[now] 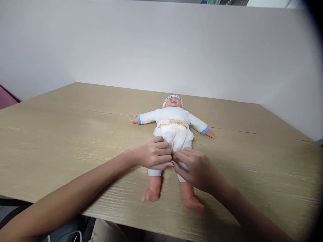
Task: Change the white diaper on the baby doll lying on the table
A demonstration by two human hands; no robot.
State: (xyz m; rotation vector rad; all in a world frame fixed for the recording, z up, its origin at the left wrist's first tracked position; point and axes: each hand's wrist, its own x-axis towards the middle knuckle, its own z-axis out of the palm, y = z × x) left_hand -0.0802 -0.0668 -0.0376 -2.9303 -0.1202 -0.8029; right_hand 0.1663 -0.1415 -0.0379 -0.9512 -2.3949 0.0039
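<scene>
A baby doll in a white outfit with blue cuffs lies on its back, arms spread and bare feet toward me. Around its hips, over the clothes, is a white diaper with an orange and yellow printed waistband. My left hand is closed at the diaper's lower edge, over the doll's leg on the left. From the other side my right hand pinches the same crotch area. The fingertips of both hands meet between the doll's legs, and the bit of edge they grip is mostly hidden.
The doll lies on a wide wooden table, whose near edge runs below my forearms. A pale grey partition rises behind it and along the right. Something pink shows at the far left. A white cable hangs below the table edge.
</scene>
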